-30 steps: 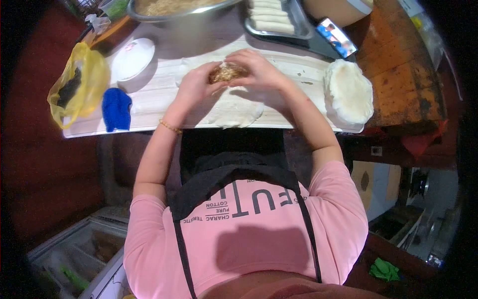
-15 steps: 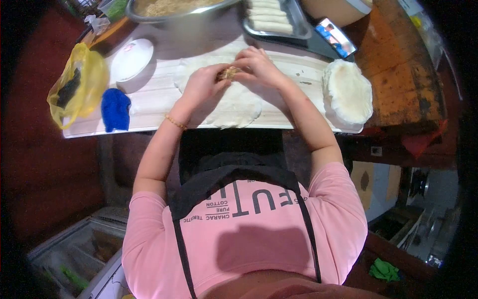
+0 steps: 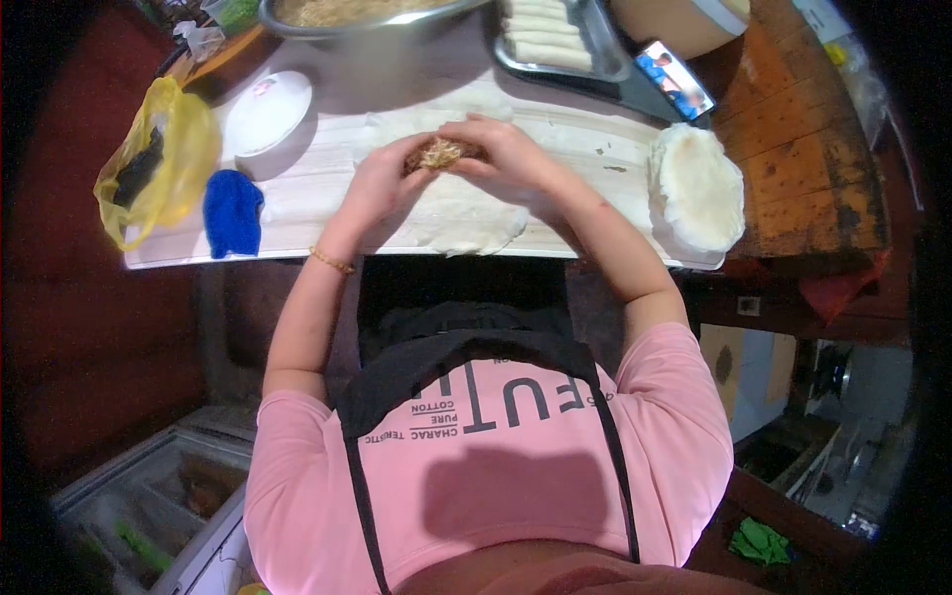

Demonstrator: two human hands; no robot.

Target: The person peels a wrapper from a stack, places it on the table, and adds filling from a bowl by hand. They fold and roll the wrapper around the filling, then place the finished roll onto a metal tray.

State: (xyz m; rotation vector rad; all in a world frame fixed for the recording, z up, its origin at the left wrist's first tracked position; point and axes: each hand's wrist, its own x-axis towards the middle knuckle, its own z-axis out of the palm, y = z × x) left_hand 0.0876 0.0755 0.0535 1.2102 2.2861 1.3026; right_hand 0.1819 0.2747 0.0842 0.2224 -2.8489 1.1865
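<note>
Between my two hands lies a clump of shredded brown filling [image 3: 443, 153], over a thin, pale round wrapper [image 3: 471, 220] spread on the white board. My left hand [image 3: 389, 177] curls round the left end of the clump, thumb toward me. From the other side my right hand [image 3: 508, 157] is closed on its right end, the fingers arched over the far side. Another pale sheet [image 3: 486, 102] shows partly beyond my hands. A stack of round wrappers [image 3: 697, 188] rests at the board's right edge.
At the back stand a metal bowl of filling [image 3: 367, 28] and a tray of white rolls [image 3: 613, 65], with a phone [image 3: 676, 79] leaning nearby. To the left are a white bowl [image 3: 268, 114], a blue cloth [image 3: 233, 213] and a yellow plastic bag [image 3: 183, 174].
My hands have moved slightly apart along the filling, which now shows as a longer, wider clump between them. The view has shifted a little.
</note>
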